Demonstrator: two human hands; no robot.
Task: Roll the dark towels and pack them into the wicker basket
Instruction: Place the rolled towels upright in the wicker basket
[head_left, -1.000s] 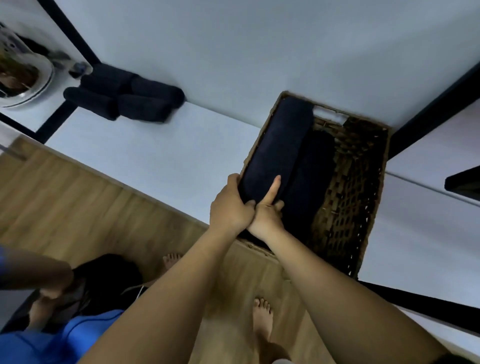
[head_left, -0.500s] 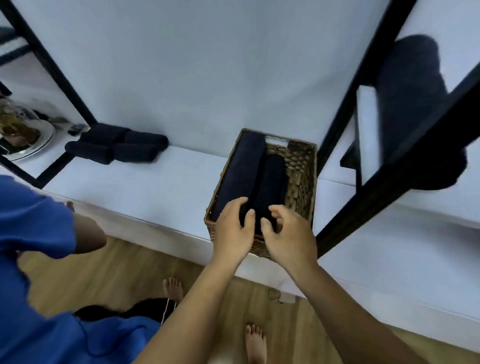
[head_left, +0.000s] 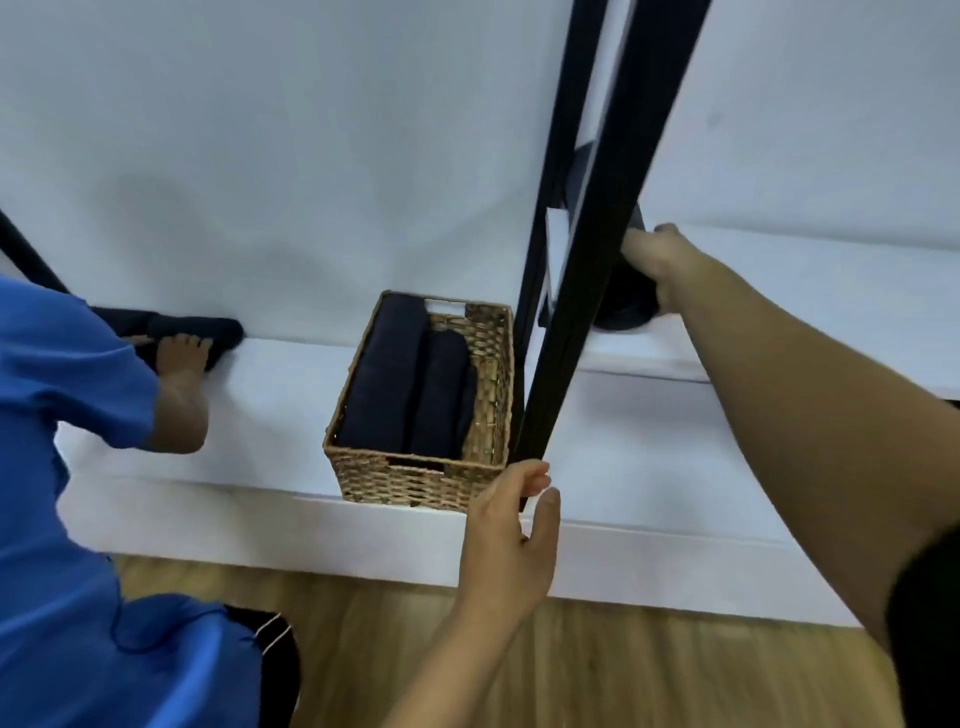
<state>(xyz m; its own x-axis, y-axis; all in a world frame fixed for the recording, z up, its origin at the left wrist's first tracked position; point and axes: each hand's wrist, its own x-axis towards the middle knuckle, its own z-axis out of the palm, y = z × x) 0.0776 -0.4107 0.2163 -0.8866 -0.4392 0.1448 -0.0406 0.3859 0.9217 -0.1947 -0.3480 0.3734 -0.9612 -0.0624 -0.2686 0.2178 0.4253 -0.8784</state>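
My right hand (head_left: 657, 265) has left the basket (head_left: 415, 483) — it grips a rolled towel (head_left: 623, 309) on the higher shelf (head_left: 857, 280); my left hand (head_left: 511, 540) hangs loose and open.

My right hand (head_left: 660, 265) has left the wicker basket (head_left: 415, 480) and gone up to its 2 o'clock. There it now grips a dark rolled towel (head_left: 623, 309) on the higher shelf (head_left: 789, 322), behind the black post (head_left: 587, 291). My left hand (head_left: 511, 535) has come off the packed towels (head_left: 384, 379) and hovers by the basket's 5 o'clock corner, fingers loose, holding nothing. At 9 o'clock the person in blue (head_left: 62, 467) has laid a hand (head_left: 182, 356) on the dark rolls (head_left: 221, 331) there.
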